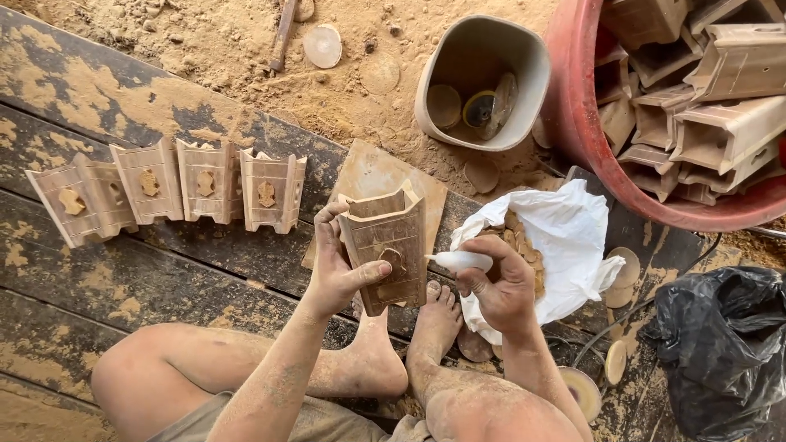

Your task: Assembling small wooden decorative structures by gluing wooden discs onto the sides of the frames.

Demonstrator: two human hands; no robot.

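The left hand (pixel 340 274) grips a wooden block (pixel 386 245) upright (recess exposed); the right hand (pixel 499 286) pinches a white glue bottle (pixel 458 260), nozzle aimed there.

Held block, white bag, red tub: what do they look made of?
Held block in the left hand: looks like unfinished wood, with tan grain, sawn edges and a dust coat. White bag: thin plastic film, by its crinkles and soft sheen. Red tub: probably moulded plastic, given its smooth, even-coloured rim, though dust hides much of it.
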